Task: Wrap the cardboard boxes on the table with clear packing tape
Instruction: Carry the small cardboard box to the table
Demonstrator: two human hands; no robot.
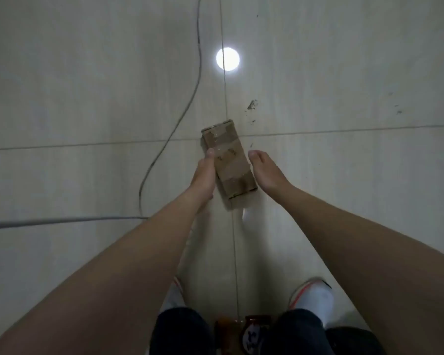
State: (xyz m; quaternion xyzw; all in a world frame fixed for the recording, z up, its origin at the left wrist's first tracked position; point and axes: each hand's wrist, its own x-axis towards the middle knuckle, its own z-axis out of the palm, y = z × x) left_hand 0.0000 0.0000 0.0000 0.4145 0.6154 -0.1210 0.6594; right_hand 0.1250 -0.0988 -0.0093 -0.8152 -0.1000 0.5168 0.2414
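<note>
1. Where the pale tiled floor (344, 73) fills the view, a grey cable (187, 108) snakes down the left side and runs off toward the left edge. A round reflection of a lamp (227, 59) sits on a tile joint, and a dark scuff mark (252, 104) lies to its lower right.
2. At the bottom edge are dark trousers (180, 329) and a white shoe (313, 295). The left forearm hides most of the other shoe. Something brown and dark red lies between the knees, too blurred to name.
3. The cardboard box (228, 162) is in the middle of the view, between the two hands. It is turned slightly askew, with its long side pointing away from the person. Glossy bands cross its top face, and nothing covers it from above.
4. The left hand (204, 175) grips the box along its left long edge. The thumb is laid on the top face and the fingers are out of sight below.
5. The right hand (264, 172) lies against the right long edge with its thumb straight and pointing forward. Its fingers are hidden, so I cannot tell whether it grips or only steadies the box.
</note>
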